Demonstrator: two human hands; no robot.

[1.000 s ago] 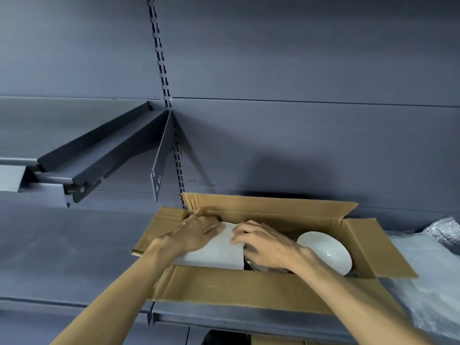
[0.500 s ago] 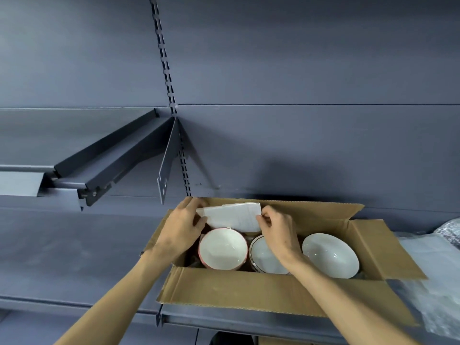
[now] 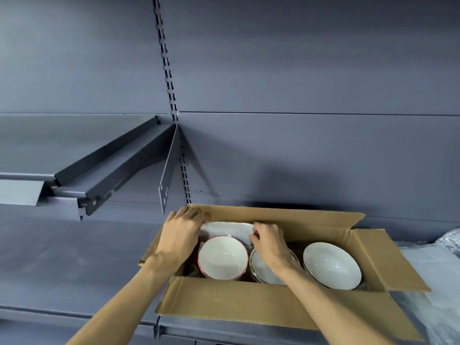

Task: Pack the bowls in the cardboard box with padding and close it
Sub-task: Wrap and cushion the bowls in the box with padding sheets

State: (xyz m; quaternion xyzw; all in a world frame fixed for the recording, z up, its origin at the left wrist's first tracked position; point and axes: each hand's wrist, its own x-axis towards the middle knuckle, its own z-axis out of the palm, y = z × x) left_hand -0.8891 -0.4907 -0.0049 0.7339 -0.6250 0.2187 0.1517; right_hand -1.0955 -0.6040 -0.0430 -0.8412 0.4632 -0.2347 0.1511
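Since half a second ago, you have lowered the white foam padding sheet (image 3: 225, 228) from above the box rim down against the far wall inside the open brown cardboard box (image 3: 249, 303); a second ago it lay flat over the left bowls. Now it stands on edge, its long axis running left to right along the back wall, behind the two left bowls.

Your left hand (image 3: 178, 239) grasps the sheet's left end at the box's far left corner, fingers curled over it. Your right hand (image 3: 270, 241) pinches the sheet's right end, reaching over the middle bowl.

Three bowls sit upright in a row along the box's length, in the lower centre of the frame: a white bowl with a pink rim (image 3: 222, 257) on the left, a white bowl with a dark rim (image 3: 263, 270) in the middle, partly hidden by your right wrist, and a larger white bowl (image 3: 332, 265) on the right.

All four flaps are folded outward, so the top is open. The box rests on a dark grey metal shelf (image 3: 62, 257), its near flap hanging over the front edge. Crumpled clear plastic wrap (image 3: 435, 282) lies just beside the right flap.
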